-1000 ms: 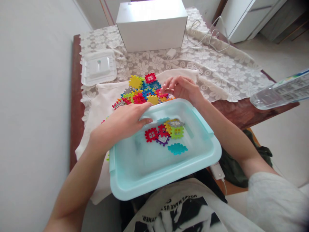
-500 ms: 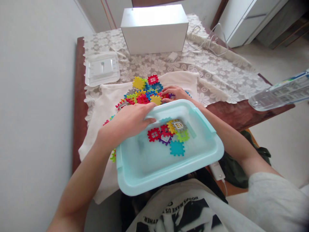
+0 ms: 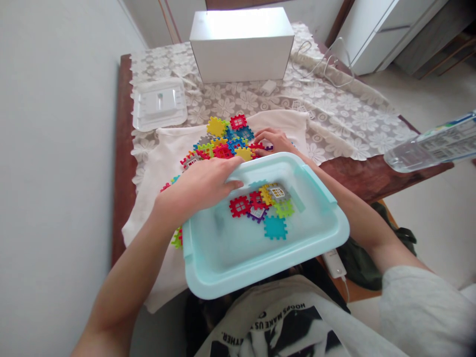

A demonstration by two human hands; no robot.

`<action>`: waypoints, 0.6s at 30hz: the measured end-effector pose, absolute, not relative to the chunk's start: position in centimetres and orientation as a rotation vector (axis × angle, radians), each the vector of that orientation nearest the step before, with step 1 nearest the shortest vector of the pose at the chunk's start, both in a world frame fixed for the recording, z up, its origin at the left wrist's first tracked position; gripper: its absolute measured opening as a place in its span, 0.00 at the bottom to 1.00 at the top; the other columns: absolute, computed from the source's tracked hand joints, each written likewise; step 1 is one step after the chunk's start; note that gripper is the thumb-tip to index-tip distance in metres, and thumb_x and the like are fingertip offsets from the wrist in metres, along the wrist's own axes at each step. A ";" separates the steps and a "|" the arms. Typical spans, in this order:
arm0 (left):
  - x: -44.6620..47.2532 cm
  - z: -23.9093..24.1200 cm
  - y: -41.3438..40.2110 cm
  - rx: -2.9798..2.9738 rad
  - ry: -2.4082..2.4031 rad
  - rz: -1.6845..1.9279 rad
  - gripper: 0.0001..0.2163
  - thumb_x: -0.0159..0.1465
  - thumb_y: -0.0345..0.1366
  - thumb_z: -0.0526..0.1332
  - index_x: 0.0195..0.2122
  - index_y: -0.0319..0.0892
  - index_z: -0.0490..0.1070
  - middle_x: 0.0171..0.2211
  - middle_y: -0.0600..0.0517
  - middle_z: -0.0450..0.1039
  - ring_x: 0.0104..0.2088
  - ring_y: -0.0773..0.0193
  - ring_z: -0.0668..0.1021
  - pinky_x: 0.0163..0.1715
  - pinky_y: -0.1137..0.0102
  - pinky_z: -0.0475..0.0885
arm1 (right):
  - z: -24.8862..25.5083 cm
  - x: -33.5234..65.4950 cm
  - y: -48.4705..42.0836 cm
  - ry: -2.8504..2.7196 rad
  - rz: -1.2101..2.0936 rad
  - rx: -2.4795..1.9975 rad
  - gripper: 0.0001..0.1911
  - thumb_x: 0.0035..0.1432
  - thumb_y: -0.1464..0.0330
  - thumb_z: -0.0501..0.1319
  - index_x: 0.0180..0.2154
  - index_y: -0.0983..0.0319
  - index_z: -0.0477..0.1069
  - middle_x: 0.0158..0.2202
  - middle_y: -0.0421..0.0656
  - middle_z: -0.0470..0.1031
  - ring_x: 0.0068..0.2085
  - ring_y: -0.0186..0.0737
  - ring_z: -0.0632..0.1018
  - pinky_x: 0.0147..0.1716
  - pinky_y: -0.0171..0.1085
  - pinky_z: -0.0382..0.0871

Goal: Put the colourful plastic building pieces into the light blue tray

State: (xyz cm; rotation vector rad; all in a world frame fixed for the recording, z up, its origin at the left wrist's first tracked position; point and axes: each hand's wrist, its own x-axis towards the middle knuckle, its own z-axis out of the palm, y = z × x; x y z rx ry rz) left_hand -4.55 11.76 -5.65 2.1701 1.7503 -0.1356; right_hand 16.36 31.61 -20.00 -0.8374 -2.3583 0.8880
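Observation:
My left hand (image 3: 203, 186) grips the far-left rim of a light-blue plastic basin (image 3: 238, 283), thumb inside and fingers over the edge. The basin is tilted toward me. Inside lie several notched plastic building tiles: a teal tile (image 3: 275, 227), a red window tile (image 3: 239, 206), and yellow, grey, green and purple ones. Beyond the basin, my right hand (image 3: 275, 141) reaches into a colourful tile pile (image 3: 223, 148), its fingers curled around red and purple building tiles. The basin's far rim hides part of the pile and some of that hand's underside.
A white cloth (image 3: 148, 198) lies under the pile on a lace-covered table (image 3: 238, 99). Farther back are a white box (image 3: 241, 59), a clear plastic tray (image 3: 159, 104) and a white charger (image 3: 268, 88). A clear plastic container (image 3: 427, 148) extends past the table's right edge.
My right hand's fingers have curled in more around the red and purple tiles. My left hand still holds the basin, and the whole view has shifted slightly.

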 end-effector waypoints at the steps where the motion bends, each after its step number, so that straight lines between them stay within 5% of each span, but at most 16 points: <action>1: -4.6 -5.7 11.7 2.170 1.749 -0.133 0.10 0.77 0.45 0.60 0.54 0.48 0.72 0.50 0.45 0.86 0.50 0.44 0.87 0.40 0.63 0.75 | -19.8 16.4 31.5 -2.312 0.939 -0.834 0.12 0.60 0.56 0.73 0.42 0.55 0.83 0.54 0.48 0.85 0.57 0.57 0.82 0.67 0.61 0.72; 4: -4.5 -5.7 11.7 2.162 1.753 -0.137 0.10 0.77 0.45 0.60 0.54 0.47 0.72 0.51 0.45 0.86 0.51 0.44 0.87 0.40 0.63 0.75 | -19.1 16.5 31.0 -2.149 1.077 -0.871 0.13 0.58 0.54 0.75 0.39 0.53 0.81 0.42 0.44 0.85 0.47 0.51 0.82 0.54 0.50 0.81; 11: -4.4 -5.6 11.7 2.157 1.749 -0.128 0.14 0.77 0.44 0.60 0.59 0.47 0.73 0.53 0.44 0.85 0.52 0.44 0.86 0.43 0.62 0.77 | -18.2 16.4 31.5 -1.747 1.210 -0.829 0.27 0.57 0.41 0.75 0.42 0.54 0.74 0.38 0.44 0.77 0.42 0.47 0.79 0.41 0.45 0.80; 18: -4.5 -5.5 11.7 2.146 1.738 -0.121 0.12 0.77 0.44 0.59 0.56 0.47 0.74 0.51 0.44 0.86 0.51 0.45 0.86 0.44 0.62 0.76 | -15.0 17.4 29.7 -1.578 1.477 -0.657 0.30 0.60 0.33 0.66 0.46 0.50 0.72 0.41 0.42 0.76 0.42 0.44 0.79 0.45 0.47 0.79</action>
